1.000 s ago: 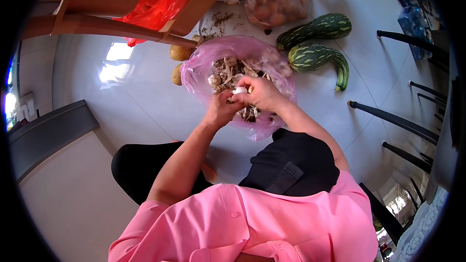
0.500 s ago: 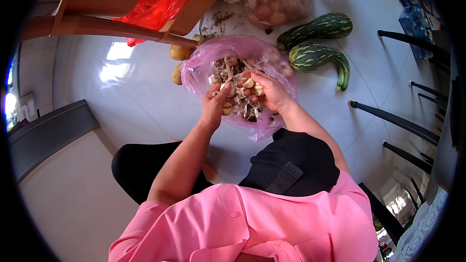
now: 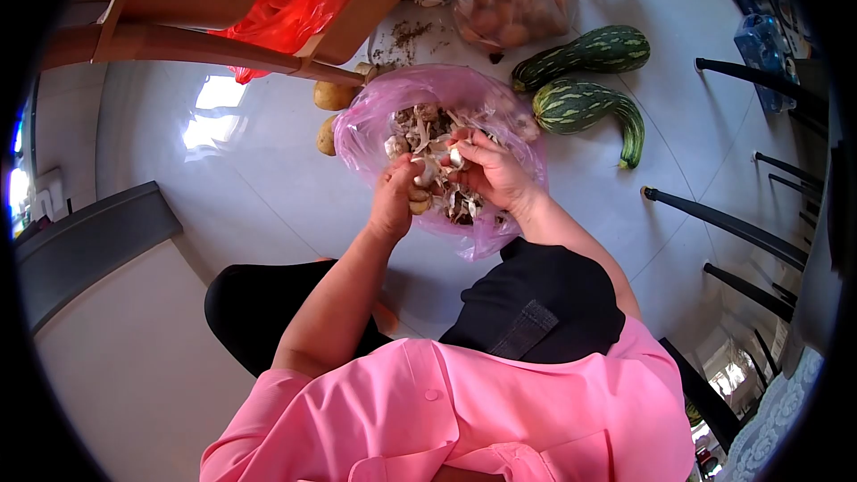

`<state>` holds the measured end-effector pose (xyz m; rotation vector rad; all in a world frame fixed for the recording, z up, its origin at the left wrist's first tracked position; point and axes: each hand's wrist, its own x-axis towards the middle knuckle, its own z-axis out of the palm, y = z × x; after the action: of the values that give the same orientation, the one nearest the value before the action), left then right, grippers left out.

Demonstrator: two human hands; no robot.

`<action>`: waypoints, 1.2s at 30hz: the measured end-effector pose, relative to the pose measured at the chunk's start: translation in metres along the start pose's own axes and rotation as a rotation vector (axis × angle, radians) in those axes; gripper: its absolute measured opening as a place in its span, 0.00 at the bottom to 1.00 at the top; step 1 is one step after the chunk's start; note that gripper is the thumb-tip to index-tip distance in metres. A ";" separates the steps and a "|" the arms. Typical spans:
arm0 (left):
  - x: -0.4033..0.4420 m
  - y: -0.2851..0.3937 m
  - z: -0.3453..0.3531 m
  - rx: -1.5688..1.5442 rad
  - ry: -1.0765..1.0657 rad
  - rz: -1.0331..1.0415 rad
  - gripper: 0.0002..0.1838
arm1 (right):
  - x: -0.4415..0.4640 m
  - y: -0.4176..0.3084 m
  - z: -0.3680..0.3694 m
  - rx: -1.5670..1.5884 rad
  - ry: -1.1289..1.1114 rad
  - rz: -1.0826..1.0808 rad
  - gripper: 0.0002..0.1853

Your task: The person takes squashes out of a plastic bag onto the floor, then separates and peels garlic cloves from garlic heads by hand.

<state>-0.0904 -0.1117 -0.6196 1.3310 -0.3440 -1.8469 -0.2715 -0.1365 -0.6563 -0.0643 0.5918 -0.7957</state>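
The pink bag (image 3: pixel 370 120) (wide open) holds garlic skins (image 3: pixel 464 201).

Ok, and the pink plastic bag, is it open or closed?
Open: the pink bag has its rim spread wide, and garlic and loose skins show inside.

From here I see the thin, crinkled pink plastic bag (image 3: pixel 375 105), glossy red plastic (image 3: pixel 308 4) at far left, smooth glossy floor tiles (image 3: pixel 268 138), and matt black trouser cloth (image 3: pixel 553 295) near.
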 end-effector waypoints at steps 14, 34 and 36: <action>0.002 -0.015 0.012 0.022 -0.070 -0.132 0.16 | 0.012 0.030 0.019 -0.549 0.028 -0.476 0.07; -0.002 -0.004 -0.003 -0.122 -0.211 -0.184 0.16 | -0.003 -0.001 0.004 -0.719 -0.100 -0.119 0.13; -0.003 -0.001 -0.001 -0.117 -0.287 -0.168 0.17 | -0.008 -0.004 0.008 -0.403 -0.061 -0.012 0.13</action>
<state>-0.0894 -0.1089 -0.6189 1.0426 -0.2741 -2.1712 -0.2741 -0.1348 -0.6445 -0.4606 0.6876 -0.6738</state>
